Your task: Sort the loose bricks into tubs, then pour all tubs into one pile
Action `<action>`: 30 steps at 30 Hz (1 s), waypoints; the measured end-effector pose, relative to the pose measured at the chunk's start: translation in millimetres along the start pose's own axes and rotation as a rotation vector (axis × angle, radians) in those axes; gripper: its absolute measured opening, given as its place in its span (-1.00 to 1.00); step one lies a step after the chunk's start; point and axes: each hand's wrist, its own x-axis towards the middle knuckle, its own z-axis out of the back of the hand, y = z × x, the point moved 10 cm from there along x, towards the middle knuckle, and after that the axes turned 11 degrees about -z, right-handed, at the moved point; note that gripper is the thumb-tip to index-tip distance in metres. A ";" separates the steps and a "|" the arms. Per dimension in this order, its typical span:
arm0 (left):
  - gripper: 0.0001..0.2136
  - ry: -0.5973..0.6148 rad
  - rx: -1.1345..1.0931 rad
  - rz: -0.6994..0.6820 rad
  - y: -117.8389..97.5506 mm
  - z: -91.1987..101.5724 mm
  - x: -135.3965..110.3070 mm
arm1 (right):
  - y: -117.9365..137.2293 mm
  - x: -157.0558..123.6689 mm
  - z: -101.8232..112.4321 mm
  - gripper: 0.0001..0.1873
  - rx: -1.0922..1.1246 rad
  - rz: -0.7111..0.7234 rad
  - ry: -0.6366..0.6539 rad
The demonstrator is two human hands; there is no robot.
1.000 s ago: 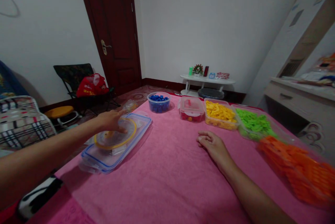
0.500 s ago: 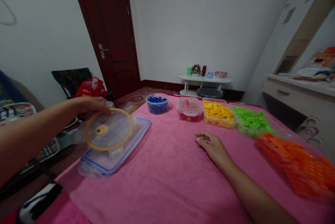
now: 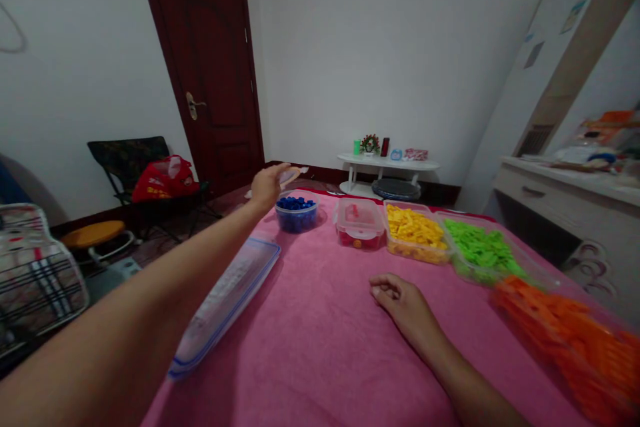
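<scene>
My left hand [image 3: 268, 183] reaches to the far side of the table, shut on a round clear lid [image 3: 291, 177] with a yellow seal. Tilted nearly edge-on, the lid is above and behind a round clear tub [image 3: 297, 220] of small blue pieces. Part of the lid is hidden by the hand. My right hand [image 3: 400, 297] rests on the pink cloth [image 3: 320, 354], fingers loosely bent and holding nothing. Under my left forearm lie rectangular clear lids [image 3: 240, 287] with blue seals.
Right of the tub stand a lidded box [image 3: 359, 224] with red contents, a box of yellow pieces [image 3: 415, 226], a box of green pieces [image 3: 483, 247] and a box of orange pieces [image 3: 570, 334]. A chair with a red bag [image 3: 167, 177] stands left, beyond the table.
My left hand has carried the round lid from above the rectangular lids forward and right to the blue pieces' tub. The right hand stays on the cloth. The view has shifted slightly.
</scene>
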 end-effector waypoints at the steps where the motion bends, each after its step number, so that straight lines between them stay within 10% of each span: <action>1: -0.52 0.022 0.002 -0.024 -4.0 -18.1 -4.5 | 0.1 -0.4 -0.3 -0.66 -0.011 0.004 0.000; 7: -0.58 0.193 -0.015 -0.232 -22.3 -75.4 -26.6 | 3.2 -1.9 -0.9 -0.70 -0.057 0.024 -0.011; 14: -0.57 0.302 0.031 -0.421 -46.3 -92.3 -39.4 | 8.2 -3.3 -1.2 -0.71 -0.096 0.031 -0.011; 30: -0.55 0.331 0.139 -0.329 -45.8 -103.4 -48.2 | 12.5 -6.6 -2.7 -0.70 -0.100 0.058 -0.011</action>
